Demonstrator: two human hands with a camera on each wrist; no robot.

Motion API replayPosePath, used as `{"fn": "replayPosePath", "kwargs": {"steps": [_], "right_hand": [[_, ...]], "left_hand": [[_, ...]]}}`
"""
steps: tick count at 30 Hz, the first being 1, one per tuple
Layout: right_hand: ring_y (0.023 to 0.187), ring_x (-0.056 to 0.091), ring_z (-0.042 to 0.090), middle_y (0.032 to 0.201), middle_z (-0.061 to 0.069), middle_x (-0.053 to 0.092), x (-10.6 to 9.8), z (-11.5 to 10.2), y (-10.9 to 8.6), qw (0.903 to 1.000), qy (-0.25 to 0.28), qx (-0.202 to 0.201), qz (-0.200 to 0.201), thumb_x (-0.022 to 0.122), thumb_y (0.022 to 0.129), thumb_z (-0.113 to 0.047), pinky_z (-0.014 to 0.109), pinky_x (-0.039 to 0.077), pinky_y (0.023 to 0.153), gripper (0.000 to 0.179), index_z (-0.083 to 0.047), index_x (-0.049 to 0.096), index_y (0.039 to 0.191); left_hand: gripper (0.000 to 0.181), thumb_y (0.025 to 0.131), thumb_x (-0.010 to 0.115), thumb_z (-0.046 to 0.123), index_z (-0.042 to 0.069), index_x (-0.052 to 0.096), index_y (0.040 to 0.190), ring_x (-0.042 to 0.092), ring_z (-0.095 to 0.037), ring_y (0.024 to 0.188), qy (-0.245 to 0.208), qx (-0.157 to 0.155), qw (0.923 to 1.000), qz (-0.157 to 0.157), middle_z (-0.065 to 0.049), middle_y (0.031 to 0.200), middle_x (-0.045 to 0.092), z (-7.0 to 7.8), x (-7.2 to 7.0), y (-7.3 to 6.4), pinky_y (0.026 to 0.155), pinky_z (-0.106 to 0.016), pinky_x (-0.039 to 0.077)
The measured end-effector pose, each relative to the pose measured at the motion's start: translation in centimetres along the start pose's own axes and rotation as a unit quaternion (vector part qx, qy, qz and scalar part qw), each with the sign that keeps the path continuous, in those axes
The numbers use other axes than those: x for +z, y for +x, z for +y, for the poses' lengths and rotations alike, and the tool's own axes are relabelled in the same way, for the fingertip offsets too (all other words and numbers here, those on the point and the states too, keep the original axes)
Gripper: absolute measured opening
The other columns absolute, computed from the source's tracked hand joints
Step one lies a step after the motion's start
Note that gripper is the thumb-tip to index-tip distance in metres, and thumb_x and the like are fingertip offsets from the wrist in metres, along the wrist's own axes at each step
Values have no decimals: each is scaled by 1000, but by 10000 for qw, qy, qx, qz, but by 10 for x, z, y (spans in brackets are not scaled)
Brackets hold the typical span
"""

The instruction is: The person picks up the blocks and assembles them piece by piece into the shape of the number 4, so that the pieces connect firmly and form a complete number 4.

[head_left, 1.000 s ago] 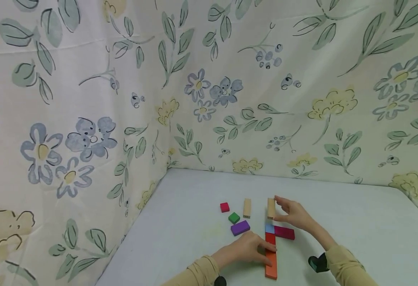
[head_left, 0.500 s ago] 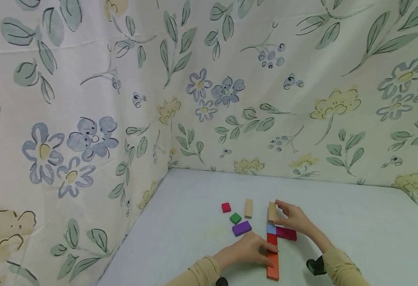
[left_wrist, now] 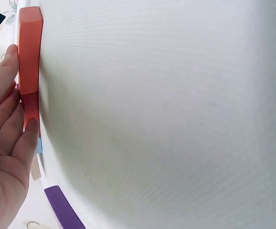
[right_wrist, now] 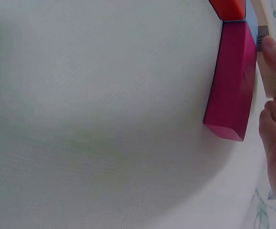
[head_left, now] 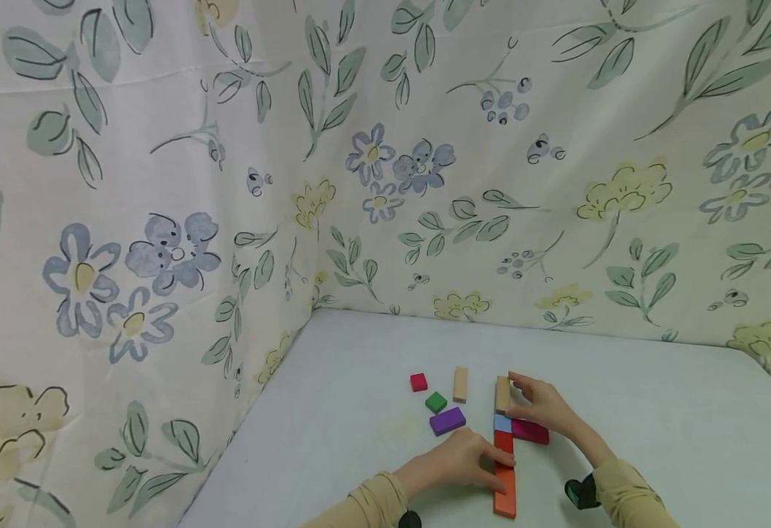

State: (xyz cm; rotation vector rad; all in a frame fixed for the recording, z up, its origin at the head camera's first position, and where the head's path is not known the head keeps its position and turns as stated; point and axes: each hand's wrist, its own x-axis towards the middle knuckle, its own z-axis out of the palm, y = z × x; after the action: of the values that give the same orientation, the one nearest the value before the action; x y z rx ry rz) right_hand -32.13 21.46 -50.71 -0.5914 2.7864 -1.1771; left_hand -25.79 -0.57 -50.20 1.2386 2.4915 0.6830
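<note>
My left hand (head_left: pixel 461 458) curves over a row of blocks. Its thumb lies on the orange block (head_left: pixel 505 501), and its fingers straddle the red block (head_left: pixel 503 440). In the left wrist view a fingertip touches the red block's (left_wrist: pixel 30 106) near side; the far fingertips are partly hidden. My right hand (head_left: pixel 544 403) pinches a plain wooden block (head_left: pixel 502 394) between thumb and fingers. This block meets the far end of the light blue block (head_left: pixel 502 423), which sits beyond the red one. A magenta block (head_left: pixel 530 431) joins the blue block's right side.
Left of the row lie a purple block (head_left: pixel 448 421), a green block (head_left: pixel 435 402), a small crimson block (head_left: pixel 418 382) and a second wooden block (head_left: pixel 460 385). A white-covered table (head_left: pixel 333 440) reaches to a floral curtain (head_left: pixel 557 183) at the back and left.
The right hand has brought the wooden block nearer, closing the small gap before the light blue block. The left hand keeps its place on the row. The view has shifted slightly.
</note>
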Motion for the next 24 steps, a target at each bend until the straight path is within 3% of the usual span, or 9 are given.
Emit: {"fn": "replayPosePath", "kwargs": {"steps": [13, 24], "right_hand": [[123, 48, 48, 137, 33, 45, 1, 2, 2, 9998, -126, -38, -150, 78, 77, -17, 48, 48, 93, 76, 12, 41, 136], [119, 50, 49, 136, 33, 46, 2, -7, 0, 9991, -225, 230, -266, 79, 76, -18, 49, 49, 92, 75, 11, 42, 135]], "left_hand": [[39, 84, 71, 33, 27, 65, 122, 47, 13, 72, 0, 95, 10000, 19, 16, 111, 70, -3, 1, 2, 57, -9, 37], [38, 84, 70, 33, 27, 66, 122, 46, 12, 72, 25, 69, 10000, -1, 16, 114, 68, -3, 2, 1, 57, -9, 37]]}}
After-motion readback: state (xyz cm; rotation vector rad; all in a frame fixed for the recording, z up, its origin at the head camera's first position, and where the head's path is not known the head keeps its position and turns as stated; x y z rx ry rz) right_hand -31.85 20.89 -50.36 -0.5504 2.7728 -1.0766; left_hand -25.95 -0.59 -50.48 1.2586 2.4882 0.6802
